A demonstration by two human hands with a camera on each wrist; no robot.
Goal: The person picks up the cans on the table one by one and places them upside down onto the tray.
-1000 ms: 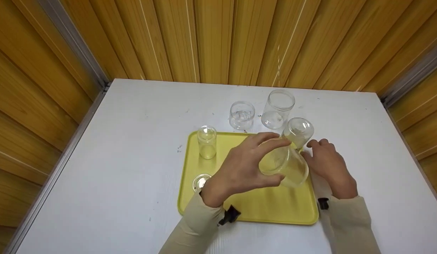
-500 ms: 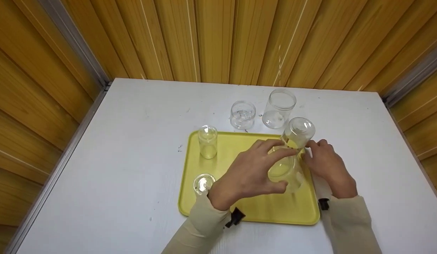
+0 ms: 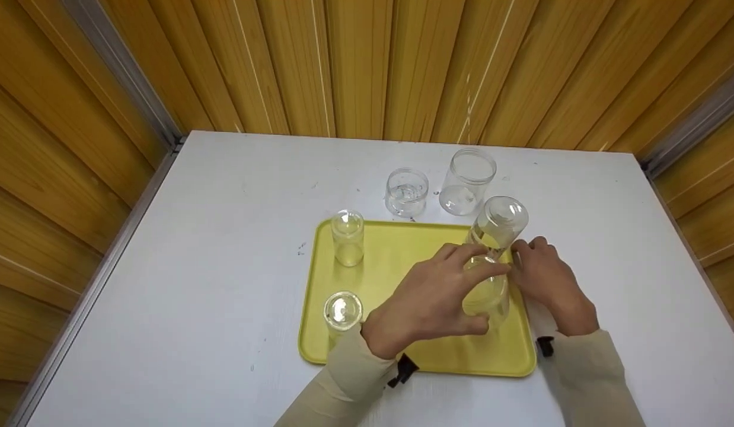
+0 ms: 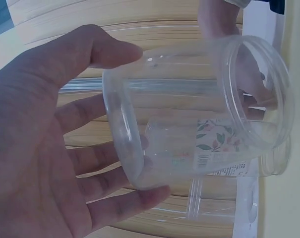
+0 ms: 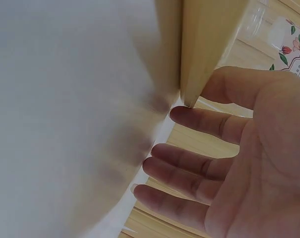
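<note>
My left hand (image 3: 429,296) grips a clear plastic jar (image 4: 179,74) near its base, thumb on one side and fingers on the other. The jar is upside down, its threaded mouth close over the right part of a yellow tray (image 3: 391,284). My right hand (image 3: 548,276) is at the tray's right rim; in the right wrist view its thumb and index finger (image 5: 204,119) pinch that rim, while the other fingers reach the white tabletop. Just beyond the held jar, an inverted jar (image 3: 503,216) with a floral label (image 4: 216,139) stands at the tray's far right corner.
Two more inverted clear jars stand on the tray's left side, a slim jar (image 3: 348,237) behind and another jar (image 3: 343,309) in front. Beyond the tray, a short open jar (image 3: 407,198) and a taller open jar (image 3: 469,178) stand on the white table (image 3: 225,255).
My left hand has moved right and slightly nearer me, tilting the jar from leaning to mouth-down over the tray. The right hand stays at the tray rim.
</note>
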